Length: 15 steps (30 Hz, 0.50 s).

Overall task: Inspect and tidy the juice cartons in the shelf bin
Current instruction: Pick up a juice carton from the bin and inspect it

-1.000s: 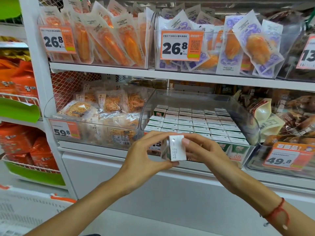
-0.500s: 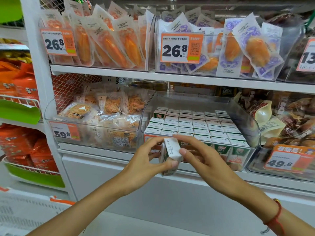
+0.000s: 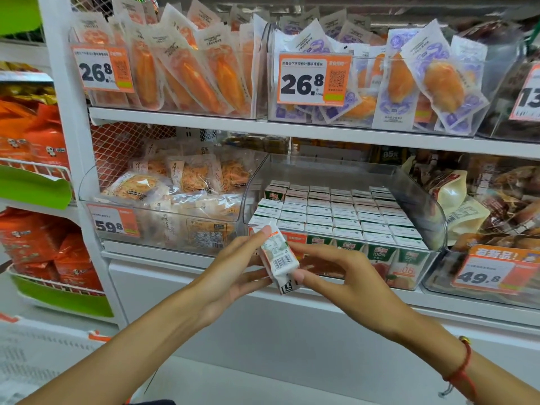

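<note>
Small white-and-green juice carton (image 3: 279,260) with orange print and a barcode facing the camera, tilted, held in the air just in front of the clear plastic shelf bin (image 3: 432,206), near its left front corner. Left hand (image 3: 233,270) pinches it: index fingertip on the top edge, thumb under the lower part. Right hand (image 3: 344,276) holds the other side, thumb tip against the lower right corner, other fingers loosely curled toward the carton. Red cord bracelet (image 3: 463,368) on the right wrist. Bin holds tidy rows of identical white-topped cartons (image 3: 336,213), green fronts reading 100% along the near wall. Left neighbour: clear bin of bagged orange shredded snack (image 3: 187,176), orange price tag 59.8 (image 3: 114,225). Right: orange tag 49.8 (image 3: 493,271). Shelf above: clear pouches with orange contents (image 3: 181,71), two 26.8 tags (image 3: 314,80).
</note>
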Tool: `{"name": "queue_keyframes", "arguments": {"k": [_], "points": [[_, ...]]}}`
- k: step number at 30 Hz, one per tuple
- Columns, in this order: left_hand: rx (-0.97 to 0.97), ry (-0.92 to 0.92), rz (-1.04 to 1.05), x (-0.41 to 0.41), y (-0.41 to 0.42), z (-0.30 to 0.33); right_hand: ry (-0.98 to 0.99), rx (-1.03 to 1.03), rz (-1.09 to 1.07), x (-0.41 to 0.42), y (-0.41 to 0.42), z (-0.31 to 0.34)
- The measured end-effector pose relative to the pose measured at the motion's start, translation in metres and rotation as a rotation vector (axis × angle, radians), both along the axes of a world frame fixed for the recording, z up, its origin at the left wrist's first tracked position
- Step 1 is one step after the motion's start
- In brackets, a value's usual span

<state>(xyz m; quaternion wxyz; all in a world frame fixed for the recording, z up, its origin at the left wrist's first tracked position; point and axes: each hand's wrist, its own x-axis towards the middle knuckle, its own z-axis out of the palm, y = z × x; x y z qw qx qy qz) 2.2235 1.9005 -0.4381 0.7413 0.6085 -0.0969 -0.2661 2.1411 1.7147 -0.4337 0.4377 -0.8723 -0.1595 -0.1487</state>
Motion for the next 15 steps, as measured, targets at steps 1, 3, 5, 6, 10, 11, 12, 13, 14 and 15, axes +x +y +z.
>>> {"name": "queue_keyframes", "arguments": {"k": [1, 3, 5, 6, 10, 11, 12, 13, 14, 15], "points": [[0.023, 0.019, 0.005, -0.0011, -0.0009, -0.0003, 0.022, 0.043, 0.000, 0.0007, 0.0009, 0.0001], [0.084, 0.056, 0.020, -0.0023, -0.0033, -0.0023, 0.073, 0.120, 0.013, 0.0023, 0.0016, -0.0001], [0.122, 0.118, 0.014, -0.0023, -0.0042, -0.0035, 0.093, 0.176, 0.009, 0.0035, 0.0018, 0.0000], [0.122, 0.158, -0.001, -0.0017, -0.0038, -0.0036, 0.090, 0.191, -0.015, 0.0043, 0.0017, 0.0001], [0.058, 0.285, -0.038, 0.0001, 0.0000, -0.0020, 0.151, 0.289, -0.140, 0.0097, -0.0040, -0.0017], [0.047, 0.302, -0.037, 0.0004, 0.0004, -0.0016, 0.170, 0.312, -0.148, 0.0102, -0.0048, -0.0016], [0.040, 0.313, -0.036, 0.0004, 0.0007, -0.0013, 0.181, 0.322, -0.150, 0.0100, -0.0051, -0.0012], [0.035, 0.318, -0.032, 0.0004, 0.0007, -0.0012, 0.187, 0.324, -0.148, 0.0090, -0.0049, -0.0007], [0.030, 0.319, -0.025, 0.0005, 0.0006, -0.0012, 0.192, 0.322, -0.146, 0.0082, -0.0050, -0.0005], [0.021, 0.318, -0.017, 0.0004, -0.0001, -0.0006, 0.200, 0.320, -0.145, 0.0076, -0.0056, 0.0000]]}}
